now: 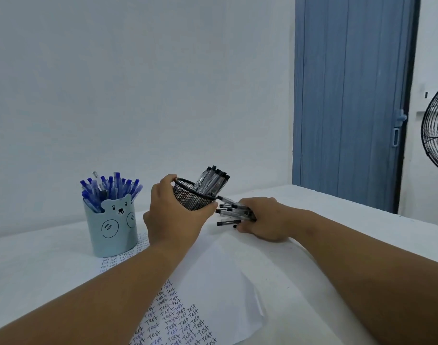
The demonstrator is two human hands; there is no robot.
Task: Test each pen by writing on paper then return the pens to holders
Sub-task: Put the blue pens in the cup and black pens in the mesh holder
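Note:
My left hand (173,212) grips a black mesh pen holder (192,196), tilted toward the right, with several black-capped clear pens (211,181) standing in it. My right hand (262,219) holds a bunch of black pens (231,212) lying on the table just right of the holder, their capped ends pointing at it. A light-blue bear-faced holder (113,227) full of blue pens (111,189) stands to the left. White paper (213,277) covered with rows of the word "Test" lies under my forearms.
The white table (39,265) runs back to a pale wall. A blue folding door (349,95) stands at the right, and a black wire fan guard (436,130) pokes in at the right edge.

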